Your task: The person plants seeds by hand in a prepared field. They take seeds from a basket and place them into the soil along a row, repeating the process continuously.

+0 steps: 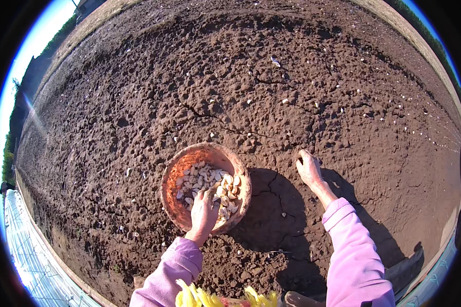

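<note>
A round orange-brown bowl point(247, 192) sits on the soil before me, with many pale cloves that look like garlic point(224, 190) inside. My left hand point(204, 213) reaches over the near rim with its fingertips among the cloves; whether they grip one is hidden. To the right of the bowl, my right hand point(308, 169) is low at the soil, fingers bent and tips pointing down. Its fingertips are partly hidden, so a clove between them cannot be made out. A single clove point(284, 215) lies in the shadow between bowl and right arm.
Cracked, lumpy brown soil point(138, 115) spreads all around, with pale cloves dotted across it, many in rows at the right. A white flake point(275, 61) lies farther off. Plastic sheeting point(34, 261) borders the lower left. Yellow fringe point(199, 295) hangs at the bottom edge.
</note>
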`<state>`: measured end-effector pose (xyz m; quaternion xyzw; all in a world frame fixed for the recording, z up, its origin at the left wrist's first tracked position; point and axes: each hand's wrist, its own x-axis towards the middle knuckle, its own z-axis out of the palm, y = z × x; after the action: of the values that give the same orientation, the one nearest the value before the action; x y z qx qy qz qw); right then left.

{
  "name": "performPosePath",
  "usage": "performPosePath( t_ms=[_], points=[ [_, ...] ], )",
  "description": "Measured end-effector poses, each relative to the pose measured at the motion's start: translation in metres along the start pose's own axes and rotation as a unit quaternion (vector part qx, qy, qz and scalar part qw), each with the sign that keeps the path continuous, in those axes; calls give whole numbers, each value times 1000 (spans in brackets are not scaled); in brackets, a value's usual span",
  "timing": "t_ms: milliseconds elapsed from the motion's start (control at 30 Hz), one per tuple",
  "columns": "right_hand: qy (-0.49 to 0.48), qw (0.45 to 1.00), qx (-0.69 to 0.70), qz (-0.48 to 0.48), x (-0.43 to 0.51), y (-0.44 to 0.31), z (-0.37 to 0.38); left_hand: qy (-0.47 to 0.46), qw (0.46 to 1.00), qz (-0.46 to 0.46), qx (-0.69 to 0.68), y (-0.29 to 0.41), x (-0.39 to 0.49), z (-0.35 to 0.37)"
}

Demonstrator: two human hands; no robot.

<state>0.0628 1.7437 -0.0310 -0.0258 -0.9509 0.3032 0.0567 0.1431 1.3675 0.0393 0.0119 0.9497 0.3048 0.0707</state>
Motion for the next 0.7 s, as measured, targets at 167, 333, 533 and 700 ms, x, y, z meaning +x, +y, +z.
performPosePath(
  t_ms=[167,333,533,700],
  points=[
    [-270,951,149,-13,-32,-41,-29,-5,985,88,146,10,53,42],
    [-239,968,-69,-25,-56,-27,-43,-31,970,120,210,14,58,46],
    [-154,977,-146,-16,-70,2,-54,11,999,23,30,-1,40,31],
    [-174,981,-87,-11,-77,-17,-32,65,888,-98,-445,9,-1,14]
  ],
)
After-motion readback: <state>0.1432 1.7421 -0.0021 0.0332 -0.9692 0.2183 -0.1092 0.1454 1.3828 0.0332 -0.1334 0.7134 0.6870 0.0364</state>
